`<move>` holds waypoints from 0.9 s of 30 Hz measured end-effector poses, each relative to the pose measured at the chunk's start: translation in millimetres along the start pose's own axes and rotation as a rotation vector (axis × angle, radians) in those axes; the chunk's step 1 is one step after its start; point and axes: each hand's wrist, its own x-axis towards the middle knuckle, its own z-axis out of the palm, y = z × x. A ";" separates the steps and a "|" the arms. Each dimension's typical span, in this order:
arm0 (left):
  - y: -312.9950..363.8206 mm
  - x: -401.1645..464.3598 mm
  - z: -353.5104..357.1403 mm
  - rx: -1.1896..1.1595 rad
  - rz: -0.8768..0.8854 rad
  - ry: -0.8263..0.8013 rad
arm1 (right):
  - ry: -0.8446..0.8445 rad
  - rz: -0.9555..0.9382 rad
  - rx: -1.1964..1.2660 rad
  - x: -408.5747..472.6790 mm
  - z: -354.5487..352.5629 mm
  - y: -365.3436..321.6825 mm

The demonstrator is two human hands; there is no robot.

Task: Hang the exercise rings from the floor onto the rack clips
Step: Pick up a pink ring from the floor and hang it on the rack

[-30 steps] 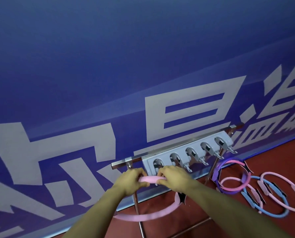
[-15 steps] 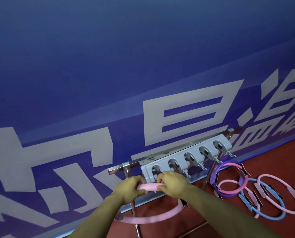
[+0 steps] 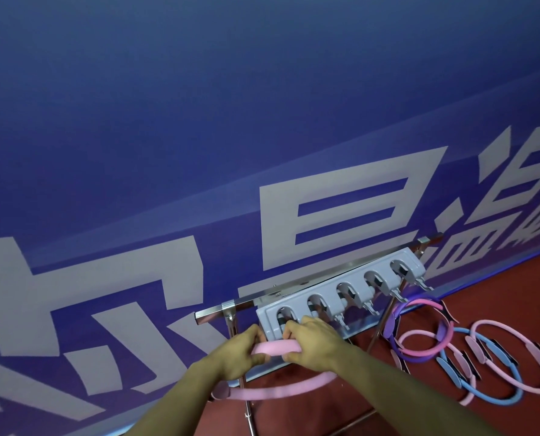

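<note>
Gripping the top arc of a pale pink foam-covered exercise ring (image 3: 276, 347) from both sides: left hand (image 3: 240, 354) curled round it on the left, right hand (image 3: 312, 347) curled round it on the right, knuckles close against the grey plastic rack panel (image 3: 341, 302). Held just below the leftmost clip (image 3: 285, 317), apparently not yet seated; contact hidden behind the fingers, so cannot tell for sure. Lower arc of the ring hanging down in front of the thin metal stand leg (image 3: 246, 401).

Likely to go wrong here:
- Missing the clip mouth, with the view of it blocked by the right hand's own fingers.
- Pushing off-centre, wedging the thick foam against one clip arm instead of between both.
- Pressing too hard and rocking the light stand, mounted on a slim metal crossbar (image 3: 230, 308).
- Letting go early, dropping the ring to the red floor (image 3: 498, 309).

Four more rings, pink, blue and purple (image 3: 470, 357), overlapping on the floor to the right, still to be hung; other four clips bare.
</note>
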 end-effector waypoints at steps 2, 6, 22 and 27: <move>2.1 0.2 -1.3 -0.012 0.000 -0.003 | -0.008 0.007 0.028 0.8 3.3 -0.2; 5.2 -0.3 -4.8 -0.017 -0.004 0.000 | 0.025 0.015 0.121 1.9 3.9 -1.2; 12.9 -2.6 -5.4 -0.222 -0.142 -0.028 | 0.375 -0.075 -0.019 38.3 -27.4 14.9; 24.8 9.1 -6.4 -0.479 -0.332 0.089 | 0.450 -0.065 0.025 39.8 -29.3 14.7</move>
